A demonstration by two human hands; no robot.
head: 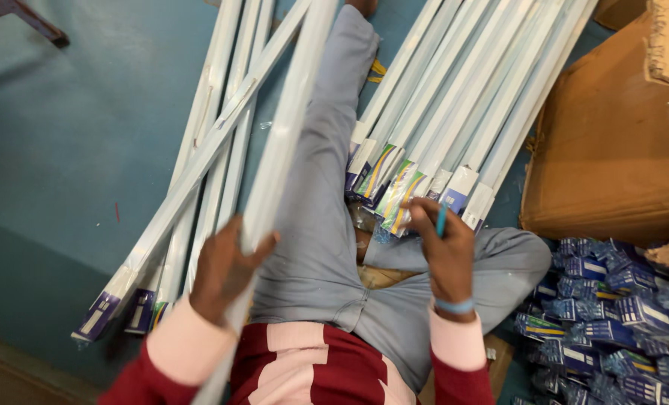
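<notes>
So you're sitting on the teal floor [72, 135] with one leg stretched straight out and the other folded in, grey trousers, red-and-pink striped top. Your left hand [225, 271] is wrapped around a long white tube box [283, 135], grip closed on it near its lower end, thumb hooked over the front face. That box runs up and away from you, leaning over your outstretched leg and crossing the loose pile of tube boxes [199, 165] that lies on the floor to your left (their purple-and-white end caps point back toward you).

Your right hand [445, 251] has its grip closed on a thin blue pen [441, 220], held upright between the fingers, tip down right at the printed ends of the second bundle of tube boxes [469, 97]. That bundle lies fanned out on your right side, its lower ends resting against your folded leg. There's a light blue band on that wrist.

Further right sits a big brown cardboard carton [612, 135], and below it a heap of small blue packets [612, 315] spread on the floor beside your knee.
</notes>
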